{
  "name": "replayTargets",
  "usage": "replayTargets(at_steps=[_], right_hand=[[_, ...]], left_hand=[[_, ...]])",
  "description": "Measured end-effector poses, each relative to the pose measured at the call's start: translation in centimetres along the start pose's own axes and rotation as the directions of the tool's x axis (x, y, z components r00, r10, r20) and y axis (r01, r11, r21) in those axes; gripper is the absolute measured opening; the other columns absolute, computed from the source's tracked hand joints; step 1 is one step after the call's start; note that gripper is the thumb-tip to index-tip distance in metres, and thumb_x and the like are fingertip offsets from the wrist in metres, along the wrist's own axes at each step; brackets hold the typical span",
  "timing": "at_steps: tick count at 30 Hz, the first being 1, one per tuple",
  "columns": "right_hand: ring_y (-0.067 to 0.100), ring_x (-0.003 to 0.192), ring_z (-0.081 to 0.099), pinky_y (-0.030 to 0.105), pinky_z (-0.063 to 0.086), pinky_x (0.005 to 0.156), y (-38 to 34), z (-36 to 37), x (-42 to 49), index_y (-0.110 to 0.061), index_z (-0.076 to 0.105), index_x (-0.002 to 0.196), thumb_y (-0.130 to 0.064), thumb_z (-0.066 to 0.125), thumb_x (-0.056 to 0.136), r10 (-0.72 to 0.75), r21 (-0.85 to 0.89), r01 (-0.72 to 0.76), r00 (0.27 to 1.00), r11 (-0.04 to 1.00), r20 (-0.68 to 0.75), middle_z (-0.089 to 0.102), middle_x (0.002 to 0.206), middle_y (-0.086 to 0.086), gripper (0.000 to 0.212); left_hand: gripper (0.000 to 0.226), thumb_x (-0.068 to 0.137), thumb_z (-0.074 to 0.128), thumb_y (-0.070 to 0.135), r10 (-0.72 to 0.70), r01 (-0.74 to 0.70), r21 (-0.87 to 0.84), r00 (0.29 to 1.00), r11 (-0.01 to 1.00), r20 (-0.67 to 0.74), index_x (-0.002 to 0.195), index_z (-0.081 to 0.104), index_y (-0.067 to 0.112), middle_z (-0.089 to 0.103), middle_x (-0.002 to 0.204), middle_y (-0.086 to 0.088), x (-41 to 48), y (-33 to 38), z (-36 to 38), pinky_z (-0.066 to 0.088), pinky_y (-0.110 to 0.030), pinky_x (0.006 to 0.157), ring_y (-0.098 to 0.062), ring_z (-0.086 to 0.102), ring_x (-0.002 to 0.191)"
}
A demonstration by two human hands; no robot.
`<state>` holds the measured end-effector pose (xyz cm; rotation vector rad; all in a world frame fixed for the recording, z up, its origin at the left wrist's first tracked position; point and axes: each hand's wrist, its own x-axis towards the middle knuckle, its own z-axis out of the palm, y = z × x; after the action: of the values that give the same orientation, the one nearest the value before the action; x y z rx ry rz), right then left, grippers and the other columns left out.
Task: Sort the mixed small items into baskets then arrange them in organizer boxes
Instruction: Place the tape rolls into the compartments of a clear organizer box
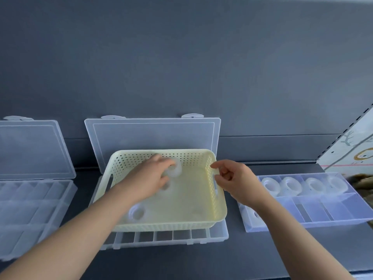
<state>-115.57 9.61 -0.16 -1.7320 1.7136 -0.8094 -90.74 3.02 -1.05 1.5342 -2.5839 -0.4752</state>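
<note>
A pale yellow perforated basket (201, 199) sits on top of an open clear organizer box (171, 237) in the middle. Inside the basket, my left hand (149, 178) grips a white tape roll (175, 170); a second roll (166, 186) lies partly under the hand and a third roll (137, 213) rests near the basket's front left. My right hand (234, 178) hovers at the basket's right rim with loosely curled fingers and holds nothing. The organizer box on the right (323, 209) has several tape rolls (290, 184) in its back row.
A third clear organizer box (26, 209) with its lid up stands at the left. All boxes rest on a dark grey surface against a grey wall. A patterned panel (355, 150) and a brownish object (361, 180) sit at the far right edge.
</note>
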Motion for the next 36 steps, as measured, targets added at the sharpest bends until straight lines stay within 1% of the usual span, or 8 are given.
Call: replayTargets(at_steps=[3, 7, 12, 18, 20, 26, 32, 36], right_hand=[[0.007, 0.051, 0.036, 0.010, 0.035, 0.052, 0.0, 0.2, -0.1, -0.024, 0.065, 0.104, -0.012, 0.058, 0.088, 0.004, 0.001, -0.004, 1.000, 1.000, -0.030, 0.047, 0.061, -0.005, 0.021], [0.007, 0.052, 0.036, 0.011, 0.035, 0.054, 0.1, 0.5, -0.2, -0.022, 0.066, 0.104, -0.011, 0.058, 0.088, 0.021, 0.026, -0.019, 0.999, 0.999, -0.044, 0.047, 0.061, -0.006, 0.021], [0.006, 0.053, 0.040, 0.009, 0.037, 0.057, -0.1, 0.3, -0.2, -0.021, 0.067, 0.107, -0.011, 0.059, 0.088, 0.025, -0.017, -0.026, 0.998, 1.000, -0.053, 0.048, 0.062, -0.009, 0.023], [0.008, 0.091, 0.054, 0.014, 0.038, 0.075, -1.6, 0.8, 0.3, -0.024, 0.069, 0.110, -0.016, 0.069, 0.084, -0.111, -0.199, 0.084, 0.986, 0.976, -0.127, 0.052, 0.106, -0.009, 0.027], [0.007, 0.096, 0.053, 0.012, 0.037, 0.078, -2.4, 1.7, 0.8, -0.025, 0.070, 0.108, -0.017, 0.069, 0.083, -0.180, -0.205, 0.160, 0.980, 0.965, -0.082, 0.052, 0.108, -0.013, 0.025], [0.001, 0.095, 0.052, 0.013, 0.041, 0.086, -4.8, 4.6, 2.0, -0.027, 0.066, 0.115, -0.026, 0.066, 0.087, -0.180, -0.195, 0.204, 0.974, 0.959, 0.135, 0.057, 0.115, -0.015, 0.028], [0.012, 0.109, 0.054, 0.029, 0.048, 0.090, -5.4, 6.0, 2.7, -0.028, 0.049, 0.135, -0.042, 0.073, 0.078, 0.007, -0.313, 0.113, 0.934, 0.943, 0.358, 0.047, 0.129, -0.010, 0.063], [0.017, 0.100, 0.056, 0.032, 0.051, 0.087, -5.8, 7.2, 3.1, -0.023, 0.048, 0.133, -0.037, 0.078, 0.073, -0.001, -0.386, 0.158, 0.926, 0.909, 0.376, 0.040, 0.125, -0.005, 0.069]], left_hand=[[0.032, 0.083, 0.067, 0.041, 0.136, -0.140, -0.024, 0.983, 0.990, -0.125, 0.113, 0.062, 0.031, 0.048, 0.111, 0.009, -1.0, 1.9, -0.5, 0.043, -0.031, 0.090, -0.012, 0.046, 0.104], [0.028, 0.078, 0.068, 0.052, 0.227, -0.219, -0.060, 0.951, 0.974, 0.209, 0.081, 0.068, 0.024, 0.062, 0.082, 0.011, -0.9, 5.7, 1.4, 0.047, -0.030, 0.075, -0.011, 0.051, 0.087], [0.038, 0.081, 0.067, 0.038, 0.179, -0.195, 0.061, 0.963, 0.979, 0.203, 0.054, 0.050, 0.018, 0.052, 0.059, 0.008, 0.9, 4.7, 1.7, 0.034, -0.027, 0.061, -0.017, 0.046, 0.073], [0.034, 0.076, 0.074, 0.046, 0.053, -0.045, -0.077, 0.994, 0.996, 0.097, 0.102, 0.069, 0.025, 0.059, 0.091, 0.014, -1.0, -0.9, -2.7, 0.040, -0.016, 0.070, 0.002, 0.049, 0.076], [0.036, 0.071, 0.078, 0.048, -0.019, 0.028, -0.041, 0.978, 0.999, 0.207, 0.102, 0.068, 0.032, 0.057, 0.091, 0.021, -2.7, -2.5, -4.1, 0.036, -0.009, 0.069, 0.008, 0.050, 0.080], [0.021, 0.078, 0.072, 0.046, -0.144, 0.166, -0.018, 0.902, 0.986, 0.407, 0.093, 0.074, 0.033, 0.069, 0.091, 0.025, -5.0, -3.5, -4.0, 0.052, -0.029, 0.086, 0.007, 0.061, 0.088], [0.021, 0.090, 0.057, 0.040, -0.195, 0.199, -0.011, 0.969, 0.980, 0.154, 0.079, 0.066, 0.026, 0.068, 0.076, 0.013, -5.0, -4.3, -3.2, 0.053, -0.036, 0.074, -0.004, 0.062, 0.073], [0.006, 0.091, 0.059, 0.032, -0.213, 0.204, -0.226, 0.977, 0.953, -0.014, 0.086, 0.059, 0.029, 0.065, 0.085, 0.014, -5.1, -4.0, -3.4, 0.055, -0.034, 0.075, -0.005, 0.063, 0.078]])
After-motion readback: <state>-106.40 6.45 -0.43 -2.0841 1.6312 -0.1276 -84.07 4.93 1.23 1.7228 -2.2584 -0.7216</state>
